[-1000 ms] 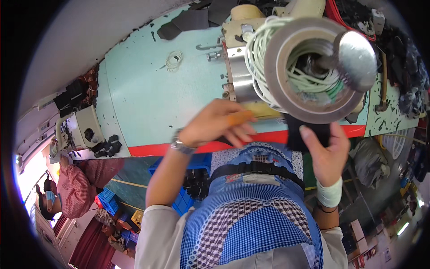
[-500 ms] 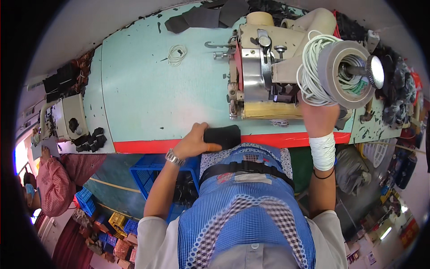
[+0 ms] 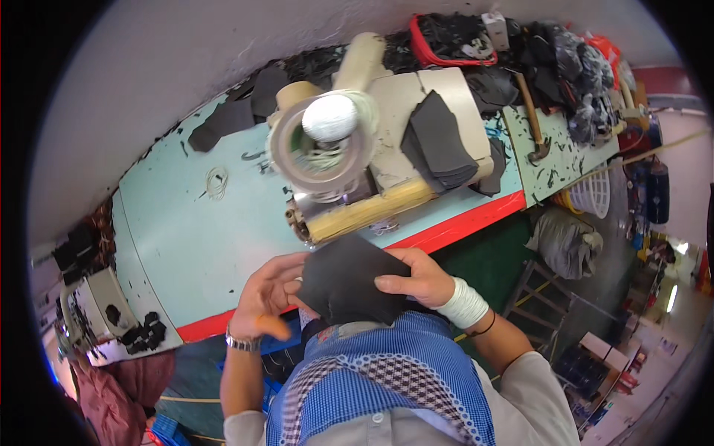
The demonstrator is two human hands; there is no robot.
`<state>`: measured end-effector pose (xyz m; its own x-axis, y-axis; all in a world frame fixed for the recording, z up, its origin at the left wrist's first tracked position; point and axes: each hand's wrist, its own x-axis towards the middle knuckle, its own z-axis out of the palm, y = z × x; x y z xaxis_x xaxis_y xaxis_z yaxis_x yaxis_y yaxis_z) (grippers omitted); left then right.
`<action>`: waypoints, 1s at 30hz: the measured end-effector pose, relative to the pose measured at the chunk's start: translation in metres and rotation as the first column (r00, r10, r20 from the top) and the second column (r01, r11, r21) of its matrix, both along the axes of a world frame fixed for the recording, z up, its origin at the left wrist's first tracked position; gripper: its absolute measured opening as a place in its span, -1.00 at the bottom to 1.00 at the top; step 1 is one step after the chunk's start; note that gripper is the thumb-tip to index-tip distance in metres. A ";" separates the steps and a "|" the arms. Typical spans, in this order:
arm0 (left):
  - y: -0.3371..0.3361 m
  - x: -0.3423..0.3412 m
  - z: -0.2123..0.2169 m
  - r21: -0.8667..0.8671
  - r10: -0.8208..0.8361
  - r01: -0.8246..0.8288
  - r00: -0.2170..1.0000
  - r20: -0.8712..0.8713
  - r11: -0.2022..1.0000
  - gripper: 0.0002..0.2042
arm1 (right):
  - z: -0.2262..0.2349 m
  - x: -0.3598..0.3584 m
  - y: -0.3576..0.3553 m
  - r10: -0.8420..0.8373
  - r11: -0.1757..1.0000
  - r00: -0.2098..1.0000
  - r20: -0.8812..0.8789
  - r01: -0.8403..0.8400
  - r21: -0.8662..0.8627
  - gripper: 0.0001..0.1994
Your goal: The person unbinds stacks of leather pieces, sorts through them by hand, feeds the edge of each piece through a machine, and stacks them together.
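Note:
A dark grey flat piece of material (image 3: 353, 286), like cloth or thin leather, is held over my lap at the table's front edge. My right hand (image 3: 422, 279) grips its right side, thumb on top and fingers underneath. At its left edge is my left hand (image 3: 269, 297), palm turned up and fingers apart, with the thumb blurred and away from the piece. Whether its fingertips touch the piece I cannot tell. Just beyond stands a beige machine (image 3: 394, 104) with a yellow front bar (image 3: 372, 214). A stack of similar dark pieces (image 3: 439, 149) lies on top of it.
A ring-shaped holder with pale cord (image 3: 323, 141) juts up from the machine. A small cord coil (image 3: 216, 183) lies on the pale green table (image 3: 178, 230). To the right are a hammer (image 3: 532, 119) and a red-rimmed container (image 3: 428, 48) of black scraps.
The view has swung right. My right hand has come from behind the cord holder to grip the dark piece over my lap. My left hand's fingers have spread from the black piece they held.

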<state>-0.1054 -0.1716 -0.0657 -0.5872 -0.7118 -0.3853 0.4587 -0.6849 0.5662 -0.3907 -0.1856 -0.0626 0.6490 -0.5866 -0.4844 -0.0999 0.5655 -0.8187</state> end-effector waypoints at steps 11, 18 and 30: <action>-0.012 -0.082 0.009 -0.290 0.053 -0.023 0.994 0.096 0.957 -0.20 | 0.003 -0.004 0.014 -0.197 0.928 0.895 0.400 0.039 0.372 -0.43; -0.035 -0.054 0.020 -0.115 0.162 -0.151 0.982 0.093 0.982 -0.32 | 0.001 -0.010 -0.005 -0.216 0.961 0.971 0.104 0.193 0.199 -0.56; -0.056 -0.025 -0.008 0.274 -0.125 -0.011 0.873 0.472 0.962 -0.73 | -0.024 0.008 -0.026 -0.332 0.866 0.937 -0.104 0.347 0.359 -0.64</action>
